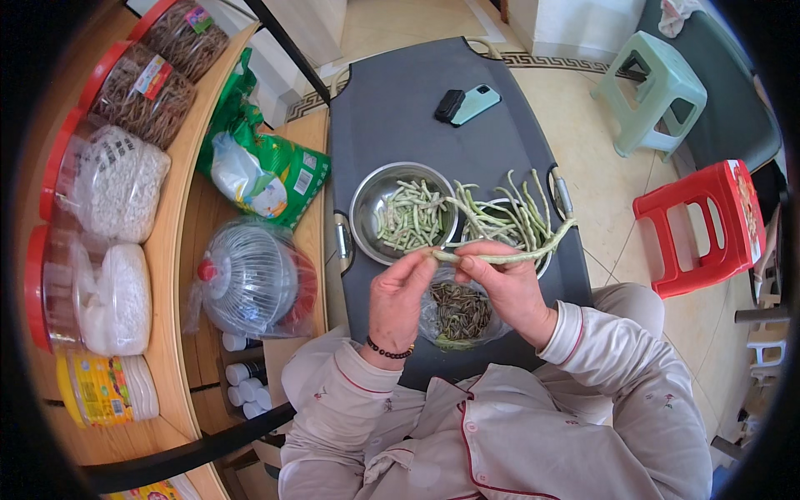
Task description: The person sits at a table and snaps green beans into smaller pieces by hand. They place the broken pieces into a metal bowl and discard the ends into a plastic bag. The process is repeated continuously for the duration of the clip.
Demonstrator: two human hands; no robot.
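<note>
Both hands hold one long green bean point(519, 257) over the near part of a dark folding cot. My left hand point(398, 300) pinches its tip between thumb and fingers, and my right hand point(506, 287) grips it a little farther along. Beyond my left hand, a steel bowl point(359, 219) contains short cut bean pieces point(412, 215). Whole long beans point(522, 215) lie in and over another metal bowl behind my right hand, which hides part of it. Beneath my hands, a clear plastic bag point(431, 315) holds dark brown, slender pieces point(462, 309).
A phone point(478, 103) with a black object point(449, 106) lies on the cot's fabric point(400, 119). Wooden shelves point(187, 187) at left carry red-lidded jars point(119, 181), a green bag point(269, 169) and a wrapped fan-like item point(250, 278). Plastic stools, pale green point(662, 81) and red point(662, 250), stand right.
</note>
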